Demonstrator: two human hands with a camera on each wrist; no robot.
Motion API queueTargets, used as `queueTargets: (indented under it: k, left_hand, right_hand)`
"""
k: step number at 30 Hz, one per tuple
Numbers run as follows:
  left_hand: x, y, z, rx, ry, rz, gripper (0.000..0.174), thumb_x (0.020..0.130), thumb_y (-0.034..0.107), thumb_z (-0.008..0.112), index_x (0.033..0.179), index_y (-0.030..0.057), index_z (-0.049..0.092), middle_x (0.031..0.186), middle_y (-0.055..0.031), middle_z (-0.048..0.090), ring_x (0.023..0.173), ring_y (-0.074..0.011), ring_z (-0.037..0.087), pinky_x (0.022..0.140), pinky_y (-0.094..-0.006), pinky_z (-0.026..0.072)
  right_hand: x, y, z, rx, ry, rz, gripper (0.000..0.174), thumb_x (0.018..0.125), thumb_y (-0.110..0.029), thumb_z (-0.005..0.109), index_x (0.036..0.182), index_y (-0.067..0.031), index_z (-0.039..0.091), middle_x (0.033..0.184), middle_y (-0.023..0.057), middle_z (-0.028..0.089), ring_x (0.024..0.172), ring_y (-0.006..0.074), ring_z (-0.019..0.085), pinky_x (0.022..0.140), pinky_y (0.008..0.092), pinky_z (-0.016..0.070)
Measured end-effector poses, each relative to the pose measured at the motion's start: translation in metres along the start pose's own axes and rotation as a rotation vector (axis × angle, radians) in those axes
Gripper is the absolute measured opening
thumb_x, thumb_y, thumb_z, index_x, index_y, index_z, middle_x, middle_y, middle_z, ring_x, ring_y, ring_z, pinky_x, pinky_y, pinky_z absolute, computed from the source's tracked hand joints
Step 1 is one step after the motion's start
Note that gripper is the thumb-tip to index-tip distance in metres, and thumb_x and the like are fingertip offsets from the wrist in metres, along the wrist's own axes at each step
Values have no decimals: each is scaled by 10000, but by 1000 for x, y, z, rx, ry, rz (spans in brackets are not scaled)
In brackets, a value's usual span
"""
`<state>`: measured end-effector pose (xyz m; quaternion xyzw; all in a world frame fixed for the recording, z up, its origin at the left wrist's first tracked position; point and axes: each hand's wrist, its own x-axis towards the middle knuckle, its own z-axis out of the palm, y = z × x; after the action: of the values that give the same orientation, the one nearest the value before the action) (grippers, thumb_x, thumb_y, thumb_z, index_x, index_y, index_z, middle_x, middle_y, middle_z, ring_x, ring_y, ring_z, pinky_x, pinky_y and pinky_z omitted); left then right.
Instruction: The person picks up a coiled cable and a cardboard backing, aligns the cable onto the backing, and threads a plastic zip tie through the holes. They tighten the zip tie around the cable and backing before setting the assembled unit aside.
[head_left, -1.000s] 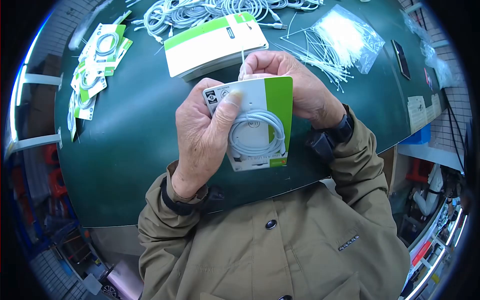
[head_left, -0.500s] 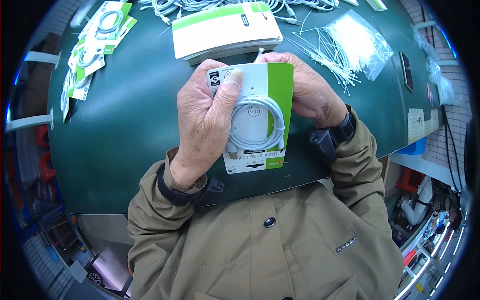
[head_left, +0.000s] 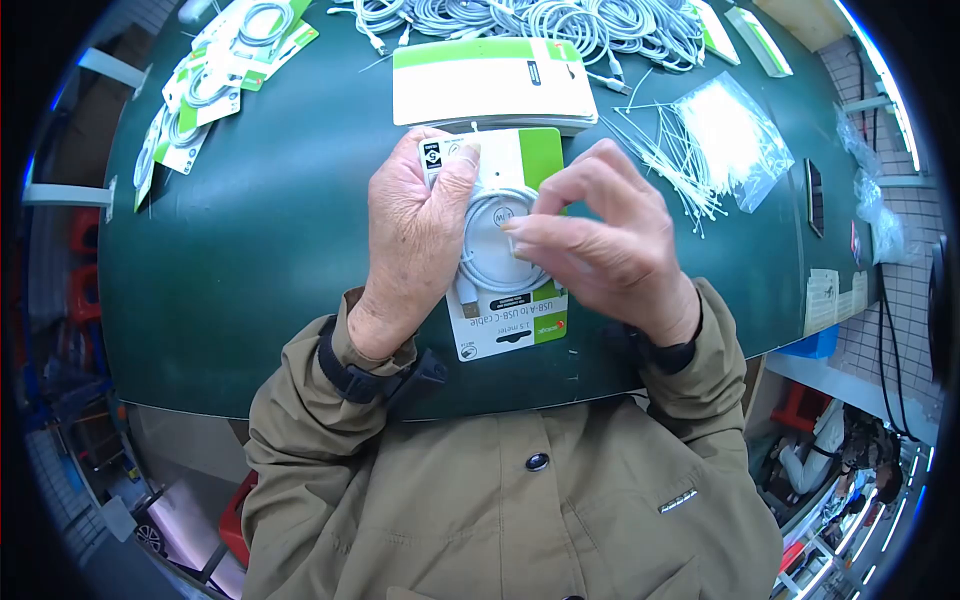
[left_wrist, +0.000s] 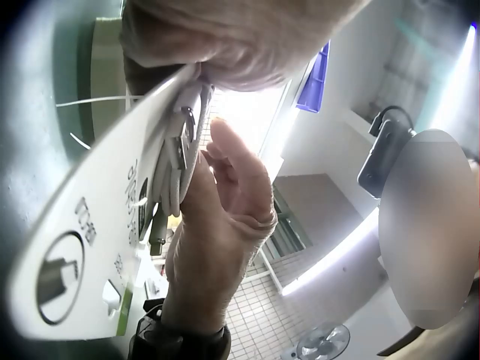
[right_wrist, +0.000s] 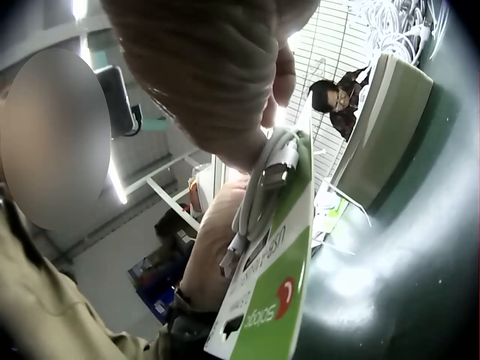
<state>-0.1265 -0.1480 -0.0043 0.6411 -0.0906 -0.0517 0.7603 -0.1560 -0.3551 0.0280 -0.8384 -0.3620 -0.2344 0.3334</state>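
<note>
My left hand point(head_left: 415, 235) holds the white and green card point(head_left: 545, 150) at its left edge, thumb on the front. On the card lies a coiled white cable point(head_left: 480, 275), its USB plug point(head_left: 468, 300) at the lower left. My right hand point(head_left: 625, 240) is over the coil's right side, fingers bent and tips close to the cable. The left wrist view shows the right hand point(left_wrist: 225, 217) with thumb and a finger apart beside the coil point(left_wrist: 176, 169). In the right wrist view, the coil point(right_wrist: 262, 187) partly hides the left hand point(right_wrist: 210, 255). A thin white tie end point(head_left: 475, 126) rises behind the card.
A stack of cards point(head_left: 480, 85) lies just beyond the hands. Carded cables point(head_left: 205, 90) are at the far left, loose cables point(head_left: 560, 25) at the back. Right of the stack are white ties point(head_left: 680, 165), a plastic bag point(head_left: 740, 145) and a phone point(head_left: 815, 198).
My right hand has come from behind the card's top edge to its front, over the coil. My left hand still holds the card. The view has shifted, with more of the back showing.
</note>
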Motion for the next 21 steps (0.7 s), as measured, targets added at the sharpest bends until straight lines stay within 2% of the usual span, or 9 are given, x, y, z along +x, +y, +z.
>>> queueTargets:
  k: [2,5,9,12,15,18,21]
  left_hand:
    - [1,-3,-1,16,4,0,194,1123,184,605,1165,-3,634,1016,-61,735,859,-62,679,739,-231,569]
    - [2,-6,-1,27,4,-13,193,1122,181,604,1170,-3,635,1012,-59,733,854,-59,672,734,-231,565]
    - [1,-6,-2,44,-37,-29,216,1125,204,614,1191,-1,633,1007,-58,732,843,-54,670,726,-230,564]
    - [1,-2,1,-69,-61,-44,296,1113,254,653,1254,-4,620,1078,-80,743,910,-77,696,775,-245,585]
    - [-2,5,7,-202,-70,-48,323,1078,209,706,1281,-28,620,1149,-100,748,994,-106,700,846,-273,591]
    - [-3,11,5,-76,-174,-23,397,1048,192,746,1340,-35,600,1216,-114,745,1060,-136,715,913,-297,601]
    - [-1,13,1,-104,-241,-81,421,1037,161,752,1367,-44,591,1233,-117,743,1075,-146,718,931,-305,600]
  right_hand:
    - [0,-3,8,-88,1,-29,347,689,-67,822,1012,-183,763,934,-6,631,847,236,610,704,361,547]
    - [-2,-1,12,-135,11,-37,335,691,-68,815,1002,-179,757,953,-9,626,855,231,612,715,356,554]
    - [-5,4,15,-121,50,-50,415,700,11,875,1069,-162,797,954,2,677,825,207,592,653,317,527]
    - [-6,4,18,-109,124,-34,378,717,10,885,1054,-129,784,955,20,679,821,204,600,629,310,522]
    - [-7,7,18,-113,210,-26,336,740,14,887,1034,-100,772,955,36,679,822,208,611,619,312,521]
    - [-6,9,17,-136,272,-24,302,750,10,873,1012,-88,757,957,39,671,822,207,612,620,313,533]
    - [-5,11,17,-164,293,-34,286,741,-6,853,991,-88,741,964,27,658,811,199,602,618,306,550]
